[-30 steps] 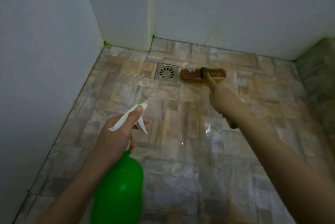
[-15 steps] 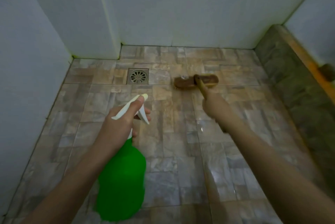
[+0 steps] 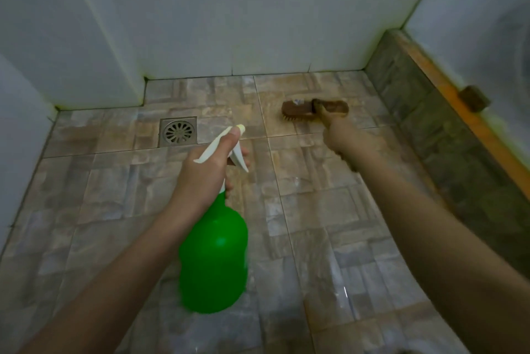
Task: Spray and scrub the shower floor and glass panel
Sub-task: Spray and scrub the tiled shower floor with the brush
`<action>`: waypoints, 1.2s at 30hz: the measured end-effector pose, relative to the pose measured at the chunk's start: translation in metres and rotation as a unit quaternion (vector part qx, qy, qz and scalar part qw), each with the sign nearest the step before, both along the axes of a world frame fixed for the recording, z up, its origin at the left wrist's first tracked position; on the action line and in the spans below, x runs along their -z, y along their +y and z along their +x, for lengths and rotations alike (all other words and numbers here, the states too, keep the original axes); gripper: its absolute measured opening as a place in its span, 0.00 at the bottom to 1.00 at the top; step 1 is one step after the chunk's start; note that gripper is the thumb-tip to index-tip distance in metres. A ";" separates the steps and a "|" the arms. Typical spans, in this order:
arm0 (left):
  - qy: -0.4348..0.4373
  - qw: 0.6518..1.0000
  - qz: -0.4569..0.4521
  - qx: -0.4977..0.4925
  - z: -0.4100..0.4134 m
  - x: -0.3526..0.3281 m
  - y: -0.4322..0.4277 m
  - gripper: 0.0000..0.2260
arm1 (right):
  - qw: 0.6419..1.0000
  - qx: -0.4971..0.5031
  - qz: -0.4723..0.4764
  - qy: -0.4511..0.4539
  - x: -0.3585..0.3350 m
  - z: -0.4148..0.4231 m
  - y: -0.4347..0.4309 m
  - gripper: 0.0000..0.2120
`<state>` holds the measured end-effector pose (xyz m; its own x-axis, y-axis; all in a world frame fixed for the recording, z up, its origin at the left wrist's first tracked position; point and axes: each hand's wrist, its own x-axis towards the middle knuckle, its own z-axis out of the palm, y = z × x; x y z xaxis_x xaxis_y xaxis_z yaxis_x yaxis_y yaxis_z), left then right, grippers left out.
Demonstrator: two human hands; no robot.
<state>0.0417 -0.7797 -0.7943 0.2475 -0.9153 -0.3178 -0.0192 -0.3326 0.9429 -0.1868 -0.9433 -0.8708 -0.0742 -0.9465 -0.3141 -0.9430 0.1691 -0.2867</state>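
Observation:
My left hand [image 3: 205, 174] grips the white trigger head of a green spray bottle [image 3: 215, 256], held above the tiled shower floor [image 3: 114, 181] with the nozzle pointing away from me. My right hand [image 3: 342, 138] grips the handle of a brown scrub brush [image 3: 301, 108]. The brush head lies bristles down on the floor near the back wall, right of the drain. A glass panel [image 3: 487, 24] rises at the far right above a raised curb.
A square metal drain [image 3: 178, 131] sits in the floor at the back left. White walls [image 3: 229, 9] close the back and left. A tiled curb [image 3: 430, 112] with an orange strip and a small brown fitting [image 3: 474, 98] runs along the right side.
The brush has slid to the right along the back of the floor, away from the drain. My view has swung right, bringing in the curb. The spray bottle stays in my left hand.

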 end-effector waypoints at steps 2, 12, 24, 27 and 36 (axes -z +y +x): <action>0.005 1.000 -0.012 0.002 -0.007 0.002 -0.012 0.16 | 1.000 0.018 0.007 0.005 -0.008 -0.004 -0.030 0.28; -0.056 0.995 -0.026 0.073 -0.039 0.003 -0.069 0.13 | 0.999 0.024 -0.031 0.008 0.001 -0.054 -0.037 0.35; -0.065 0.994 -0.002 0.093 -0.062 0.014 -0.168 0.17 | 0.993 -0.029 -0.111 -0.011 0.036 -0.119 -0.085 0.33; -0.061 0.994 -0.004 0.086 -0.073 0.020 -0.183 0.17 | 0.994 -0.022 -0.106 0.000 0.037 -0.118 -0.153 0.32; -0.015 0.999 -0.026 0.038 -0.077 0.038 -0.193 0.15 | 0.988 -0.036 -0.132 -0.066 0.063 -0.106 -0.170 0.31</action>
